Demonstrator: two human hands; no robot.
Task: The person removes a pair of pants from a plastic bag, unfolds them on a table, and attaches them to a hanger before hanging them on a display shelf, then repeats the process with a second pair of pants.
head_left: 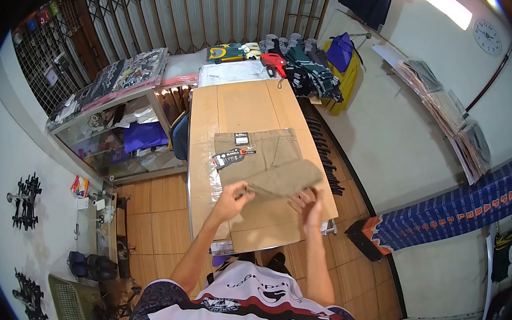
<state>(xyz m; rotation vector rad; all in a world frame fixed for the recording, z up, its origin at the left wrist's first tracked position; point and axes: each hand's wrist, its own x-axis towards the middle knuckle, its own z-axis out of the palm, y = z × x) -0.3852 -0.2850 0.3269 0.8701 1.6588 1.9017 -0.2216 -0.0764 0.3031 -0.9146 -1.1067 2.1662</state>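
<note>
A pair of khaki trousers point(262, 154) lies on the cardboard-covered table point(236, 107), with its waistband toward the far end. Its lower part is folded up and raised off the surface in both my hands. My left hand point(233, 201) pinches the left edge of the fold between thumb and fingers. My right hand point(307, 206) grips the fold's near right edge, its fingers partly curled under the cloth. A black label point(242, 139) sits at the waistband, and a black and red hang tag point(230, 158) lies on the left side of the trousers.
Papers point(232, 74) and a red tape dispenser point(274, 64) lie at the table's far end. Folded clothes point(311, 68) are piled behind it. A glass display case point(114, 131) stands at the left. Black hangers point(322, 159) line the right side, near a blue patterned box point(451, 205).
</note>
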